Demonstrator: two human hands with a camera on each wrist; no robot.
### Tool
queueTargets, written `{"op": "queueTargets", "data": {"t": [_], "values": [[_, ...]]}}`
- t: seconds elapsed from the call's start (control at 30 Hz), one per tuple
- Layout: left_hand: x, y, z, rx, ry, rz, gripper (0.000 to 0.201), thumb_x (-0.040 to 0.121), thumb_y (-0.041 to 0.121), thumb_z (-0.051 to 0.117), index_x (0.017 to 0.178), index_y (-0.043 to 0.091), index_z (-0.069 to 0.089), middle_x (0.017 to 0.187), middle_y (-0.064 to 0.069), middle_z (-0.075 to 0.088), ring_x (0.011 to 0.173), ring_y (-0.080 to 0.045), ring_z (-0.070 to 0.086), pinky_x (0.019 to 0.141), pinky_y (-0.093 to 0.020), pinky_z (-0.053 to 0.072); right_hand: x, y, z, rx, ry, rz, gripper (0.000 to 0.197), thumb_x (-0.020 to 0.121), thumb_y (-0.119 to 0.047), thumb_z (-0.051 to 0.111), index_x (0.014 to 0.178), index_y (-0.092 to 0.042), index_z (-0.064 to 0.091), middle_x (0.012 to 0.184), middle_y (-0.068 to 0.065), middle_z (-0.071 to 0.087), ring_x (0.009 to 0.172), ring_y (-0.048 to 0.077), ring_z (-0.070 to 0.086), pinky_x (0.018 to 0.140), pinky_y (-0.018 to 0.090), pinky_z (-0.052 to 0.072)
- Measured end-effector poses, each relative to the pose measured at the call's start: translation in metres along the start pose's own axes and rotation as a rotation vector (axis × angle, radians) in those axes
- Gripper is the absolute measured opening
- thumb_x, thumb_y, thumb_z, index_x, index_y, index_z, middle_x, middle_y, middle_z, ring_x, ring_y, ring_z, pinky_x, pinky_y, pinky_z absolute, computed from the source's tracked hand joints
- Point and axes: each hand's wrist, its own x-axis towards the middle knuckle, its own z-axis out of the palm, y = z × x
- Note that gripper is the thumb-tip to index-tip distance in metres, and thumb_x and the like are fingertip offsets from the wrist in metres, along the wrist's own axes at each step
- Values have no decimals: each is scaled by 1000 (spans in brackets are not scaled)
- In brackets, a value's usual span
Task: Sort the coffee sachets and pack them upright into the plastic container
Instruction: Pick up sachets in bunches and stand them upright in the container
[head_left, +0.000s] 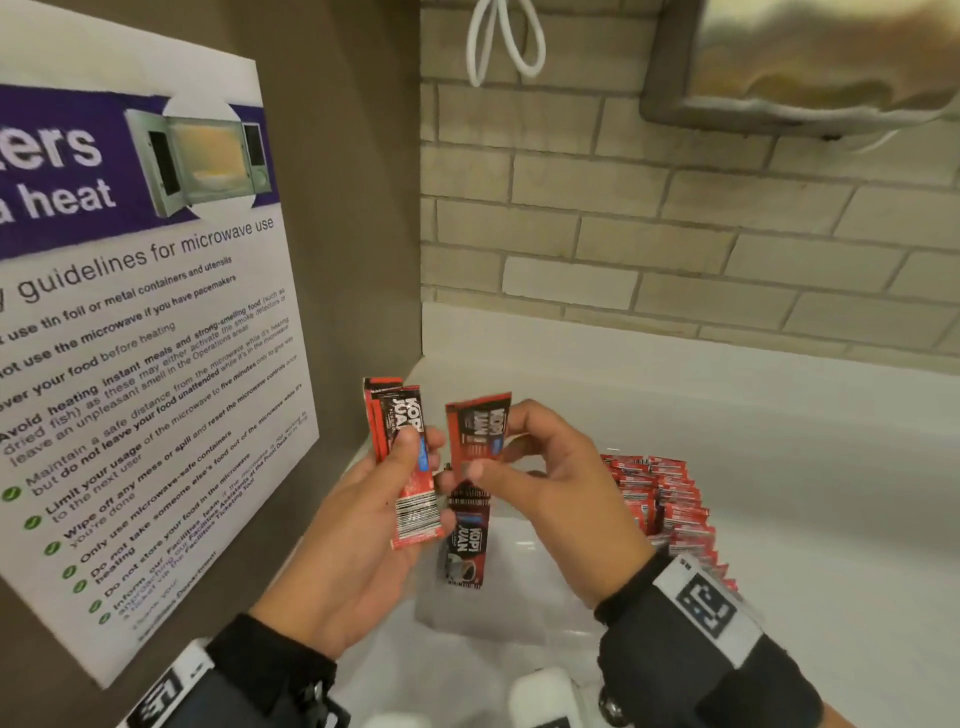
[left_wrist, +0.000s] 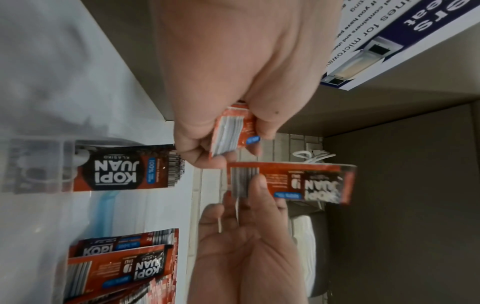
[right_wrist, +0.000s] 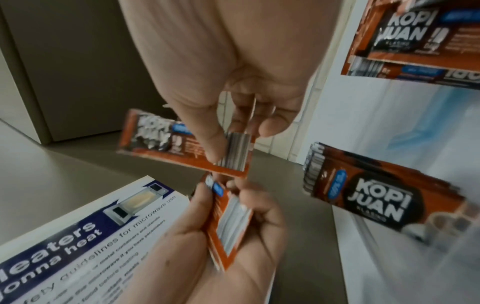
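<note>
While your left hand (head_left: 363, 499) grips a small stack of Kopi Juan sachets (head_left: 402, 457) between thumb and curled fingers, your right hand (head_left: 540, 483) pinches a single sachet (head_left: 478, 431) by its lower half, thumb in front, fingers behind. Both are held in the air, close together but not touching, just above the clear plastic container (head_left: 519, 587).

Step in hand, as judged: adding the single sachet to the left-hand stack.

- Match orientation first. The single sachet shows its logo at the top and its barcode end low, the same as the front of the stack; keep it so.
- Lay it flat on the face of the stack, then lift your left thumb briefly and clamp again. The stack looks thin and slippery, so do not relax the fingers behind it.
- Square the bottom edges with your right fingertips before lowering; ragged ends will likely catch on the container wall.

Below the hands, a batch of sachets (head_left: 466, 535) already stands upright in the container, logo facing you. Set the new stack beside it, faces alike, so neither batch tips.

Farther right, a long row of red sachets (head_left: 670, 509) lies overlapped on the white counter (head_left: 805, 467), waiting to be sorted. Whether they differ in variety cannot be read from here; check the print before mixing.
</note>
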Motion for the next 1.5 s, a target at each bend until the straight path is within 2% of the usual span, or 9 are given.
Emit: {"op": "queueTargets", "data": {"t": [0.17,0.33,0.47,0.57,0.8,0.93,1.07,1.2,1.5], "values": [[-10,6,10,-55,88,-28,22,79,36,57,83,15,57,71,-4,62,54,-12,55,45,-21,43,7,-11,-20,57,54,-134,49,74,20,48,65,-27,58,116,0,53,96,-2,56,76,20,51],[-30,-2,30,61,-36,39,30,62,15,70,83,16,48,81,-11,68,73,-19,70,58,-26,57,13,-3,-26,0,158,-278,43,73,20,53,68,-21,62,100,-2,48,94,7,56,82,26,52],[-25,0,30,178,146,173,42,72,-14,66,84,19,42,70,-6,63,58,-16,59,49,-18,49,2,1,-28,-46,112,-252,42,78,18,54,77,-21,69,103,-5,43,100,8,55,85,20,51],[-13,14,20,469,210,315,41,67,-3,72,81,23,43,73,-8,57,57,-16,49,53,-26,41,-5,-3,-33,-125,73,-241,41,84,9,54,86,-29,70,112,-7,42,102,3,54,84,14,48],[3,52,35,1150,-151,396,32,76,6,70,88,24,46,84,-4,64,61,-3,52,57,-20,43,12,-40,-53,-507,-183,-120,18,80,-13,70,87,-28,68,83,-10,63,71,1,53,65,12,41],[7,46,27,1074,-161,404,33,77,10,74,91,26,49,78,13,61,60,-4,50,61,-19,44,7,-26,-46,-409,-147,2,14,77,-5,72,75,-15,64,70,3,65,62,18,62,65,30,52],[10,26,-2,765,18,360,24,82,19,71,88,29,50,68,15,50,57,-2,42,58,-22,36,-6,10,-28,-322,-145,215,24,76,0,73,66,-13,56,69,9,60,58,20,62,53,23,54],[8,7,-31,660,95,201,19,85,13,65,88,23,49,57,13,38,48,-4,34,54,-23,30,-6,46,-7,-386,-164,368,28,75,5,71,62,-12,53,65,10,59,60,22,64,69,42,59],[3,-27,-55,622,37,-1,19,87,3,59,89,18,47,59,8,37,48,-5,33,54,-25,28,2,54,7,-657,-251,433,35,71,-13,75,72,-18,41,73,-1,55,71,18,56,58,25,47]]}}
